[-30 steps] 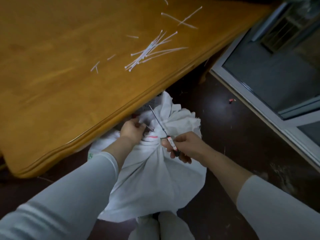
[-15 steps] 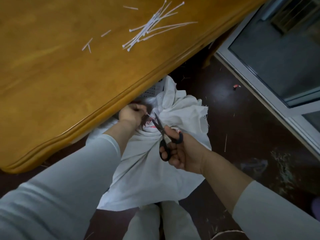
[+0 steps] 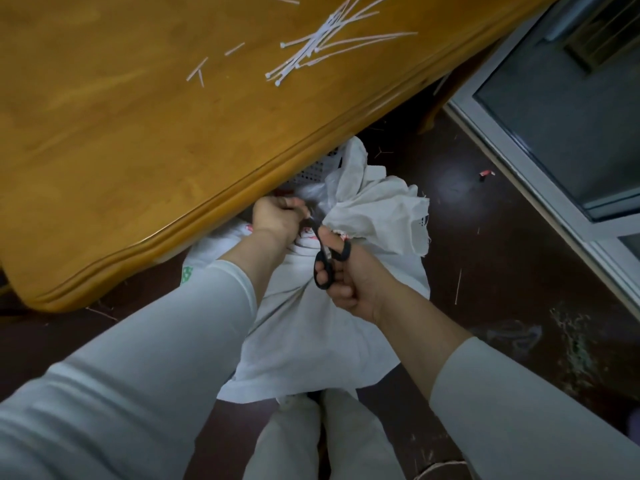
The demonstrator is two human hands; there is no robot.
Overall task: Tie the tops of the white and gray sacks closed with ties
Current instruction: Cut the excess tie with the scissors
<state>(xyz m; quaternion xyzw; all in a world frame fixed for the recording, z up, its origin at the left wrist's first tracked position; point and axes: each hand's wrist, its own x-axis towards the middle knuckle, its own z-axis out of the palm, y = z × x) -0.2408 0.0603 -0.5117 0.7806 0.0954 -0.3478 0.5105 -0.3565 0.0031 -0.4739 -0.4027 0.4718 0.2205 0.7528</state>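
Trimming looks like the step in hand. Right hand (image 3: 349,275) closed around black scissors (image 3: 327,252), thumb through the upper loop, fingers through the lower; blades point up-left toward the gathered neck of the white sack (image 3: 311,327). Left hand (image 3: 277,220) pinched shut at that neck, right by the blade tips, probably holding the tie's loose tail taut so it can be cut; the tail itself is too small to make out. Sack stands on the dark floor (image 3: 485,237) between the person's legs and the table edge (image 3: 194,216), its top partly tucked under the overhang. Loose mouth of cloth flares above the cinch, so the neck seems already bound. Spare ties (image 3: 318,53) lie in a heap on the tabletop, well apart from the hands, with short offcuts (image 3: 199,72) beside them. No gray sack clearly visible.
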